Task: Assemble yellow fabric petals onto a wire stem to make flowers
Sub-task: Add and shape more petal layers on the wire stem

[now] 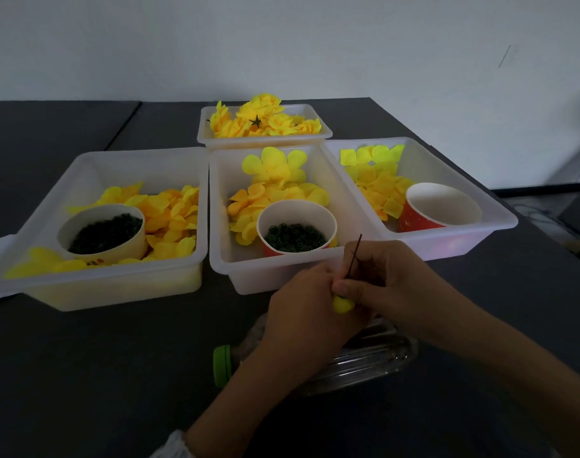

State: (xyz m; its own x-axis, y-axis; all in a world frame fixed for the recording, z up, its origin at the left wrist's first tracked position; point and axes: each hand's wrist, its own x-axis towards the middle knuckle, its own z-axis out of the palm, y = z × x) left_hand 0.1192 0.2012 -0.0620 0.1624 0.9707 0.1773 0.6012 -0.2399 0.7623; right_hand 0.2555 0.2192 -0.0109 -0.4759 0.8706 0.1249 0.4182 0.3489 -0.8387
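Observation:
A thin dark wire stem (354,256) sticks up between my two hands, just in front of the middle tray. My right hand (391,289) pinches the wire with thumb and curled fingers. My left hand (302,312) curls around a small yellow petal piece (343,305) at the wire's lower end; most of that piece is hidden by the fingers. Loose yellow fabric petals (272,190) fill the middle tray (222,259), and finished yellow flowers (262,119) lie in the far tray (265,140).
The left tray (93,292) holds petals and a cup of dark green pieces (105,233). A red cup of green rings (295,238) stands in the middle tray. The right tray (447,242) holds square petals and an empty red cup (442,206). A clear bottle with green cap (222,365) lies under my hands.

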